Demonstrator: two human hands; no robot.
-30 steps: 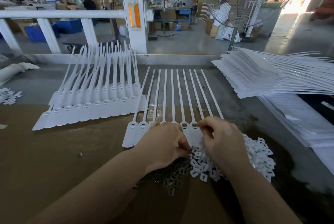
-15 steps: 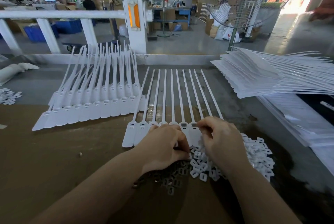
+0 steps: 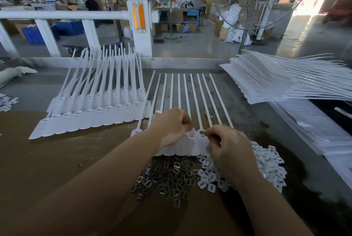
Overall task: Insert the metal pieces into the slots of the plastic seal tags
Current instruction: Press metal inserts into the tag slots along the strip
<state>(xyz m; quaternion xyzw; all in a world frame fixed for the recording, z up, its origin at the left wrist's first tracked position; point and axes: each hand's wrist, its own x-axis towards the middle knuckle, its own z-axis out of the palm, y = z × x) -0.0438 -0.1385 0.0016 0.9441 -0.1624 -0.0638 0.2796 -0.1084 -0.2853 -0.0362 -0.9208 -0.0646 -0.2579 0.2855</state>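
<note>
seating a metal piece (image 3: 202,131) in the slot of one seal tag (image 3: 200,140) in the row on the table (image 3: 57,159), right hand (image 3: 230,152) grip pinching it, left hand (image 3: 171,127) grip curled, contents unclear; next, judged, press home and draw from the metal pile (image 3: 167,176).

— How are the seal tags (image 3: 190,146) finished?
— Smooth white plastic with a slight sheen is seen. The metal pieces (image 3: 167,176) are dull grey steel, glinting in places.
— And the worktop (image 3: 47,159)?
— A matt brown board, like cardboard, is laid on it; the small white clips (image 3: 266,163) appear plastic.
</note>
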